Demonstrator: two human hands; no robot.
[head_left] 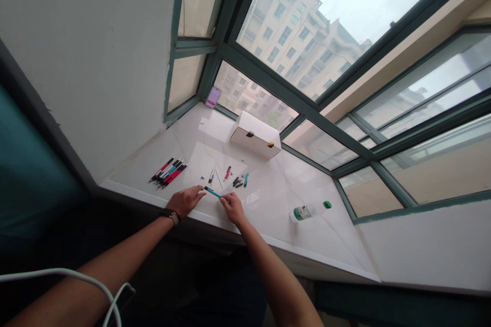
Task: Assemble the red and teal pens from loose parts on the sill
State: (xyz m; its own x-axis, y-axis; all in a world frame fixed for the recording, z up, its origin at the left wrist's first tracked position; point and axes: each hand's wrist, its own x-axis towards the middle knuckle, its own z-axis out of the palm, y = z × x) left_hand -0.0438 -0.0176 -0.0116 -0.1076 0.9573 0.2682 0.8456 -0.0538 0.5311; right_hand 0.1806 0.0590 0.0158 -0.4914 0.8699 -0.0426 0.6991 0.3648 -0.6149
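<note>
A blue pen [213,192] with a black end is held level just above the white sill, between my two hands. My right hand [232,208] pinches its blue end. At the black end, the fingertips of my left hand [186,200] are closed on the pen. Beyond lie loose pen parts: a red barrel piece [227,172], a blue barrel piece [246,180], several small black pieces [238,182] and a thin rod [218,179]. To the left, several red, blue and black pens [169,172] lie side by side.
A white box [256,135] stands at the back against the window. On the right a plastic bottle [310,211] with a green cap lies on its side. The sill's front edge [276,243] runs below my hands. A white cable [57,271] crosses my left forearm's view.
</note>
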